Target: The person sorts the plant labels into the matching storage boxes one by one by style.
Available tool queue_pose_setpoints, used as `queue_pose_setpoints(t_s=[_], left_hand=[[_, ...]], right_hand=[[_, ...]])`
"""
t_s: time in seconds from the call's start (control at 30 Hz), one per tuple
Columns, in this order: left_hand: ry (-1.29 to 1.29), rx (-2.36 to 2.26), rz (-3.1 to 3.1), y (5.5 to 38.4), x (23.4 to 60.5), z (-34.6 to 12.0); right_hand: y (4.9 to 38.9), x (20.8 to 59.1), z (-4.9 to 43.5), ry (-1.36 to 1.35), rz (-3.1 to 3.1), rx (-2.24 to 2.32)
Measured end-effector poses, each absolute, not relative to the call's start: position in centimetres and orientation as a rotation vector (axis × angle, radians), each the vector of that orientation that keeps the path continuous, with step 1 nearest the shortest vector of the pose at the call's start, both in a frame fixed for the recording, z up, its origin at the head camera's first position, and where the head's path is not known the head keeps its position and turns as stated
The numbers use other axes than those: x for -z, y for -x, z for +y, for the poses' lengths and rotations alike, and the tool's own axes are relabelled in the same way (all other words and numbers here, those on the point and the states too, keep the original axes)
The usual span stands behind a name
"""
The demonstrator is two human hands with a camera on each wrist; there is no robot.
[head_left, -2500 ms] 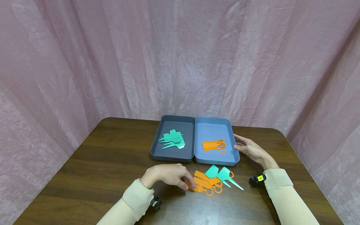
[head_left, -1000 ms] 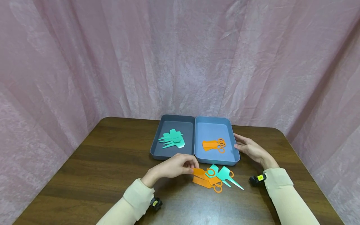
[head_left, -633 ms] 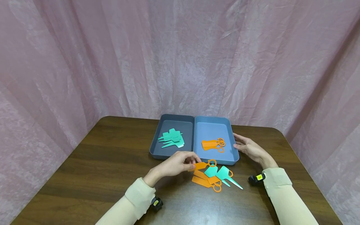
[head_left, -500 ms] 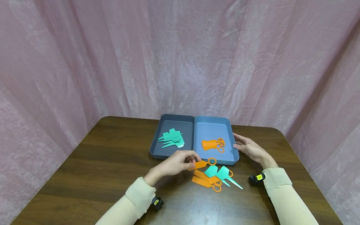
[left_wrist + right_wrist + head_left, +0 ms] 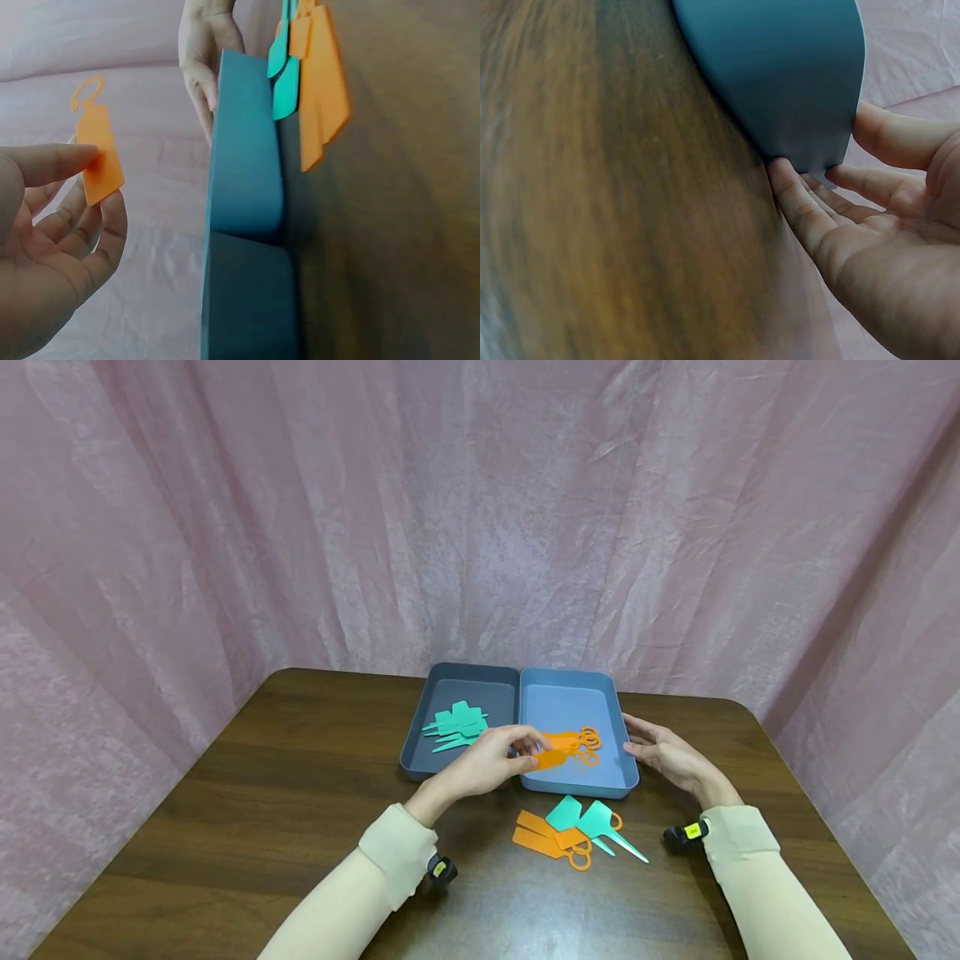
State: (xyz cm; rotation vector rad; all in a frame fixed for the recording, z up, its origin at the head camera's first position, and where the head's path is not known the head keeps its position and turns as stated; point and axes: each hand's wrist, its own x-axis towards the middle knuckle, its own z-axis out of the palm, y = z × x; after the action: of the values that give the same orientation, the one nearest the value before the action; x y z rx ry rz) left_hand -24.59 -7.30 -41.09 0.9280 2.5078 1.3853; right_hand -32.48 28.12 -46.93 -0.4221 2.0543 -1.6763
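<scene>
In the head view my left hand (image 5: 491, 760) is over the near left part of the light blue tray (image 5: 570, 697). Its thumb and fingers pinch an orange plant tag (image 5: 103, 155) by the flat part, with the ring end pointing away from the palm. Below it, several orange tags (image 5: 588, 739) lie in that tray. My right hand (image 5: 670, 760) rests against the tray's right side, fingers extended along the outer wall (image 5: 795, 90) and thumb at the rim. In front of the trays, a loose pile holds orange tags (image 5: 538, 843) and green plant labels (image 5: 597, 820).
A dark grey tray (image 5: 487, 673) stands against the blue one on its left, with several green labels (image 5: 459, 720) inside. Both trays sit on a brown wooden table (image 5: 300, 760). A pink curtain (image 5: 480, 527) hangs behind and at the sides.
My left hand has picked an orange tag from the pile, raised it, and carried it forward over the blue tray. The right hand stays at the tray's side.
</scene>
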Motion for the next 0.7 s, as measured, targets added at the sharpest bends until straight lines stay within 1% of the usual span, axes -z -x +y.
queue_pose_setpoints(t_s=[0.27,0.7], left_hand=[[-0.863,-1.398,2.547,26.9,40.4,-6.2],[-0.817,-1.372,2.564,29.0,40.1,-4.9]], right_hand=[[32.7,47.1,28.2,0.439,2.056,1.669],[32.7,47.2,28.3,0.422,2.053,1.679]])
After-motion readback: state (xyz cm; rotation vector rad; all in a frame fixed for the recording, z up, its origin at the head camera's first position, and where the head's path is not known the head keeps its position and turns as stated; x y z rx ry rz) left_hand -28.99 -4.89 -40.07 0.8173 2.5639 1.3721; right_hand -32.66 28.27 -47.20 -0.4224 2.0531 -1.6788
